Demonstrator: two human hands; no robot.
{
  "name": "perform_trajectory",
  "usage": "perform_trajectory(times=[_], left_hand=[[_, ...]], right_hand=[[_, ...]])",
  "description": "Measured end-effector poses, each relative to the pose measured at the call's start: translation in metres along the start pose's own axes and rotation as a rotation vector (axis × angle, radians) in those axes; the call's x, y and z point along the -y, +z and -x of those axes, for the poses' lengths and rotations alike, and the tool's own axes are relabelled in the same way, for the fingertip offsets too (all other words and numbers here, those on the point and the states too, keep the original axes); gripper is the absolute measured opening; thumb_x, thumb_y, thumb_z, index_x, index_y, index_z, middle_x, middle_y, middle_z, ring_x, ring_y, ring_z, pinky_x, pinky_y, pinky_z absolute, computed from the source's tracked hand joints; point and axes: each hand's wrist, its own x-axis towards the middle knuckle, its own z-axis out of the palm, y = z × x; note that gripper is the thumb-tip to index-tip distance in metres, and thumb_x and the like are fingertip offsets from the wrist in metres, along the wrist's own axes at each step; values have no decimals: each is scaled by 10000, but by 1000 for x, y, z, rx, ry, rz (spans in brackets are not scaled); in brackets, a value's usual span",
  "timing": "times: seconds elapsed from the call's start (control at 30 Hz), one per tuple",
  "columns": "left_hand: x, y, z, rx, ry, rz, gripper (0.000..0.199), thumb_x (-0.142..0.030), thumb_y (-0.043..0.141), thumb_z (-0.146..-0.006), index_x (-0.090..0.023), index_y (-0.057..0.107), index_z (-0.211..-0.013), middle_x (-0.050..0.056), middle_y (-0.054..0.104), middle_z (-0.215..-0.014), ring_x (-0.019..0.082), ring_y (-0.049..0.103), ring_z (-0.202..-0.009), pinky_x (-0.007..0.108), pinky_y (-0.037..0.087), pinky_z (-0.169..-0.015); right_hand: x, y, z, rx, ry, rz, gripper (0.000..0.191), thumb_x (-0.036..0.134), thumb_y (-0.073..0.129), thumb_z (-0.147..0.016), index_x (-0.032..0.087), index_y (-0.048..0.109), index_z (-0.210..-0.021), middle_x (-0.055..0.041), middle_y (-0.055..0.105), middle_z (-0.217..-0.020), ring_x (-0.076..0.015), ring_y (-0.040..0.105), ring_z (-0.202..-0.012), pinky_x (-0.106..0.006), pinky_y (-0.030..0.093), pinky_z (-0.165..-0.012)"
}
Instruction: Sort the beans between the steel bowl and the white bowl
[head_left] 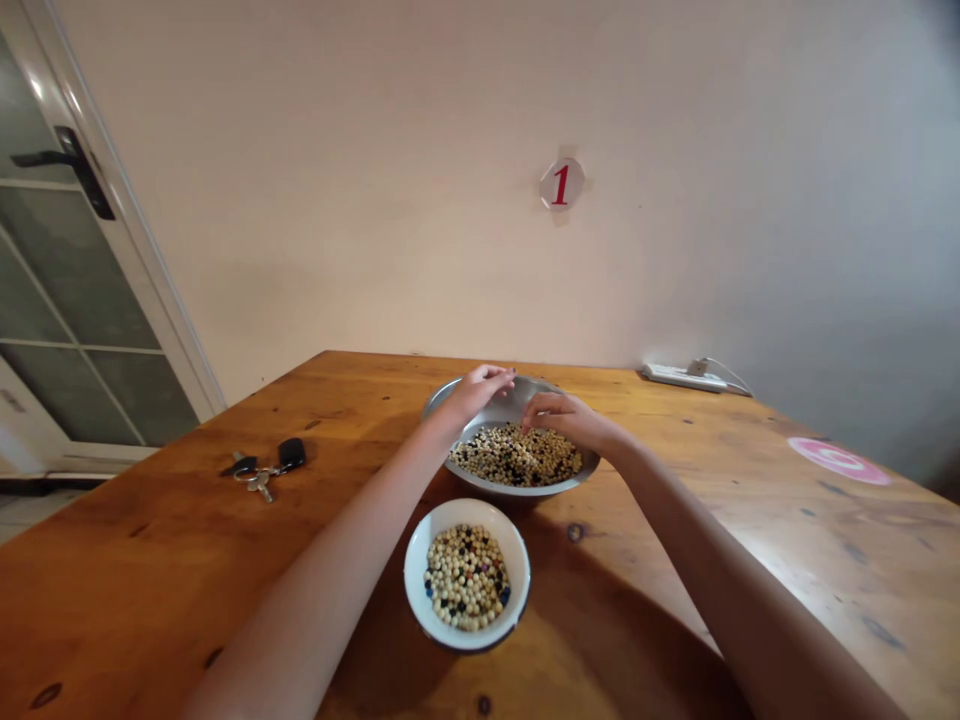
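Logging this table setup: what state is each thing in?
left hand: fingers curled, over the steel bowl rim
right hand: fingers curled, just above the beads
steel bowl: holding pale and dark beads
white bowl: holding similar beads
keys: lying on the table
glass door: appears shut
power strip: cord plugged in

The beads (466,578) are cream, speckled with black and a few blue. The steel bowl (442,400) is silver-grey; the small bowl (415,570) is white with a dark outer edge. The counter (150,560) is orange-brown wood, streaked and dark-knotted. A white disc (561,184) bears a red 1 on the cream wall (337,180). The pink disc (838,461) has a white ring, and the power strip (679,376) is white.
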Motion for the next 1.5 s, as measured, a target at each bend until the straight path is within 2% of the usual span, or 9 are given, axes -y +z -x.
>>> perform_trajectory(times=[0.1, 0.17, 0.4, 0.63, 0.8, 0.9, 1.07, 1.3, 1.5], left_hand=[[2, -1, 1, 176, -46, -4, 51, -194, 589, -732, -178, 637, -738, 64, 660, -806, 154, 595, -746, 304, 445, -759], [4, -2, 1, 221, -28, -37, 58, -150, 605, -704, -183, 653, -704, 56, 668, -782, 150, 599, -733, 309, 447, -767], [3, 0, 1, 110, 44, 7, 63, -133, 605, -697, -174, 640, -665, 49, 664, -717, 147, 601, -714, 318, 458, -762], [4, -2, -3, 43, 86, 36, 85, -133, 590, -693, -171, 650, -740, 44, 652, -734, 145, 591, -707, 314, 458, -753], [6, -5, -7, 36, 97, 12, 114, -148, 569, -697, -193, 665, -738, 40, 638, -713, 133, 559, -667, 278, 457, -691], [5, -5, -5, 34, 91, 32, 148, -146, 526, -705, -191, 666, -718, 33, 593, -635, 114, 519, -592, 242, 443, -588], [5, -5, -3, 60, 35, 89, 178, -167, 470, -721, -163, 648, -722, -10, 425, -474, 71, 386, -434, 197, 324, -421], [8, -6, -5, 66, 91, -54, 181, -255, 550, -722, -162, 663, -828, -8, 498, -535, 77, 396, -485, 221, 324, -493], [1, -3, -1, 78, 119, -146, 158, -272, 575, -712, -166, 672, -776, 29, 585, -649, 92, 418, -532, 233, 318, -510]], right_hand=[[1, 0, 1, -22, 24, -45, 164, 220, 503, -769, 202, 646, -691, -21, 645, -804, -162, 569, -860, -302, 394, -846], [1, 1, 1, -40, 36, -63, 157, 230, 505, -770, 200, 640, -697, -22, 651, -805, -161, 571, -864, -296, 399, -839], [-4, 7, -1, -93, 89, 37, 232, 330, 542, -758, 195, 633, -922, -39, 666, -868, -170, 591, -845, -288, 433, -777], [-9, 17, 0, 322, 63, 383, 296, 262, 657, -642, 261, 665, -938, -42, 660, -972, -225, 585, -884, -323, 424, -774], [-10, 17, -1, 361, 21, 368, 184, 185, 596, -678, 256, 697, -815, -12, 688, -834, -188, 609, -786, -288, 431, -732], [-5, 15, -1, 304, 18, 324, 164, 180, 560, -711, 238, 702, -770, -10, 696, -763, -174, 614, -726, -281, 443, -692], [-3, 10, -1, 98, 39, 75, 205, 206, 501, -774, 204, 672, -887, -31, 694, -801, -153, 619, -732, -273, 459, -697], [-10, 1, 1, -266, 130, -558, 184, 320, 533, -783, 229, 583, -935, -46, 645, -981, -134, 607, -814, -227, 461, -603], [-13, -2, 4, -327, 119, -711, 183, 324, 582, -758, 243, 592, -923, -32, 631, -1017, -121, 607, -812, -203, 449, -609]])
